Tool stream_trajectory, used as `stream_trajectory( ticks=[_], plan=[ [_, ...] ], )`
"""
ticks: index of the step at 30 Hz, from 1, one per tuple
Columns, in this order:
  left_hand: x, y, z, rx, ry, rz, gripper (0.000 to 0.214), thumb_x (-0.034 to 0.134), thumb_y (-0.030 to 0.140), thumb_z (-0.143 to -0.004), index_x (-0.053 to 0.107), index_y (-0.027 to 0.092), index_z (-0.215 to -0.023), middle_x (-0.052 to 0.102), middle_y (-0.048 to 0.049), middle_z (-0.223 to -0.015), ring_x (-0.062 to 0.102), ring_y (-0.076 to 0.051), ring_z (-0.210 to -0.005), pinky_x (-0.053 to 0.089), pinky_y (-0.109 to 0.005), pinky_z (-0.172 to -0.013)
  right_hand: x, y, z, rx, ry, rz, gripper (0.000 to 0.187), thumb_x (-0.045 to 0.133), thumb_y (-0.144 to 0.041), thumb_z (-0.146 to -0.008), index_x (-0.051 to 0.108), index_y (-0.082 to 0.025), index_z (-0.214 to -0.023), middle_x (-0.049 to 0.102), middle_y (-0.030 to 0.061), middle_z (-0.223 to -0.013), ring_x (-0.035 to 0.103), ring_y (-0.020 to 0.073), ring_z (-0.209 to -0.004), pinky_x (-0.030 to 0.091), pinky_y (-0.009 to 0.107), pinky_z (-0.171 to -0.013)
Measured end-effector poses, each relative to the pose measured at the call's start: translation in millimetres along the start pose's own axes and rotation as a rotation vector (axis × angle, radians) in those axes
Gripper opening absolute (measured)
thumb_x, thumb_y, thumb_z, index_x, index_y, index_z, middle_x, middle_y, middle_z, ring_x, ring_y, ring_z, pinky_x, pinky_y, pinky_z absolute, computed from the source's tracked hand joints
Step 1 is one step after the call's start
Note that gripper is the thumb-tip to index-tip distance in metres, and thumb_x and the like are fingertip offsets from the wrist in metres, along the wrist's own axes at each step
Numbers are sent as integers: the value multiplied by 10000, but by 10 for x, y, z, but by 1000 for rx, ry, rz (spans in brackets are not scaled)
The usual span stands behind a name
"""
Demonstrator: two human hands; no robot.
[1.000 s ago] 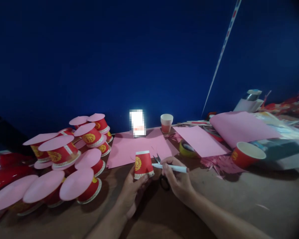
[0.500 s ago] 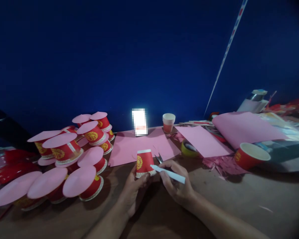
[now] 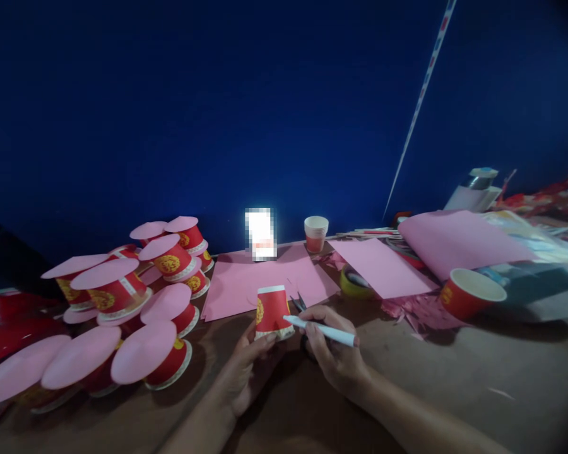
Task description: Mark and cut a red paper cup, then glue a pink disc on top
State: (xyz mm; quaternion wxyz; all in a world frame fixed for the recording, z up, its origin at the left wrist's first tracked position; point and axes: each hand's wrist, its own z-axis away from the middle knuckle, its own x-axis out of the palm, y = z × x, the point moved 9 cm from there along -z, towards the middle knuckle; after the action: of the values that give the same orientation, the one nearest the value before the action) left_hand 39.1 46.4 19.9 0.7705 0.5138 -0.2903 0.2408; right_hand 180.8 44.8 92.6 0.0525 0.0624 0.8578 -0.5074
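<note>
In the head view, a brown tabletop point(image 3: 454, 391) fills the lower half, its front and right stretches dull and scuffed, with a thin pale scrap point(image 3: 500, 393) lying at the right. Behind it rises a deep blue wall point(image 3: 265, 113), plain but for a striped strip point(image 3: 423, 94) slanting down on the right; the corners of the room fall dark. Low in the middle, the left hand point(image 3: 250, 372) has its fingers curled round a red paper cup point(image 3: 272, 309), held mouth down above the tabletop, a yellow emblem on its side. The right hand point(image 3: 336, 353) is closed in a writing grip on a white pen point(image 3: 331, 331), whose tip overlaps the cup's right side; whether it touches cannot be told. Scissors point(image 3: 300, 304) lie partly hidden behind the right hand. Farther back, pink sheets point(image 3: 230, 284) lie flat, with a bright, pixelated rectangle point(image 3: 260, 233) at their far edge and a stack of cups point(image 3: 316, 236) just to the right. At the left stand many red cups topped with pink discs point(image 3: 144, 353), some stacked, near glossy red plastic point(image 3: 23, 328). At the right, a yellow roll point(image 3: 354, 285), a larger pink sheet point(image 3: 459, 243), pink shreds point(image 3: 421, 312) and a tilted red cup point(image 3: 473, 296) crowd together.
</note>
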Motion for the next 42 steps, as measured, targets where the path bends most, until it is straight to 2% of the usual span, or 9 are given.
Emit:
stream_trajectory(
  ticks=[4, 8, 14, 22, 29, 34, 42],
  plan=[
    [-5, 7, 3, 4, 26, 28, 388, 695, 51, -639, 638, 169, -1004, 706, -30, -832, 654, -129, -762, 514, -219, -761, 2, 37, 14, -1, 2, 15, 142, 540, -220, -815, 624, -194, -928, 648, 53, -788, 596, 161, -644, 446, 238, -523],
    [43, 7, 9, 1, -5, 8, 399, 693, 56, -645, 629, 173, -1021, 704, -35, -873, 649, -132, -805, 501, -220, -777, -11, -34, -8, -60, 9, 82, 151, 543, -201, -812, 630, -189, -935, 652, 51, -765, 609, 177, -665, 473, 265, -581],
    [109, 1, 14, 43, -74, -60, 507, 699, 105, -649, 562, 175, -1132, 676, -80, -990, 627, -203, -913, 472, -305, -831, -18, -149, -40, -146, 19, 106, 153, 546, -162, -808, 608, -184, -947, 657, 69, -843, 615, 183, -740, 493, 287, -669],
    [44, -14, -20, 54, -35, -106, 590, 722, 130, -642, 506, 201, -1187, 659, -73, -1003, 623, -195, -895, 477, -289, -787, -18, -217, -46, -228, 42, 155, 129, 531, -138, -820, 598, -164, -928, 653, 63, -832, 618, 158, -742, 503, 266, -689],
    [54, -14, -12, 49, -50, -124, 563, 708, 122, -665, 506, 211, -1182, 664, -63, -1013, 625, -171, -882, 480, -266, -784, 2, -180, -37, -232, 27, 183, 143, 526, -140, -824, 593, -174, -946, 652, 54, -825, 627, 155, -739, 514, 262, -697],
    [40, -19, -5, 38, -21, -119, 635, 731, 120, -637, 486, 212, -1216, 656, -76, -1047, 630, -175, -884, 482, -266, -794, -3, -176, -48, -219, 40, 181, 126, 525, -149, -830, 599, -164, -931, 655, 60, -819, 633, 156, -733, 517, 260, -690],
    [49, -30, -6, 52, -65, -121, 707, 713, 103, -659, 413, 256, -1281, 643, -68, -1075, 626, -179, -908, 483, -260, -771, 8, -147, -23, -219, 26, 180, 142, 534, -155, -828, 603, -172, -950, 656, 57, -838, 632, 158, -742, 514, 254, -680]
  ],
)
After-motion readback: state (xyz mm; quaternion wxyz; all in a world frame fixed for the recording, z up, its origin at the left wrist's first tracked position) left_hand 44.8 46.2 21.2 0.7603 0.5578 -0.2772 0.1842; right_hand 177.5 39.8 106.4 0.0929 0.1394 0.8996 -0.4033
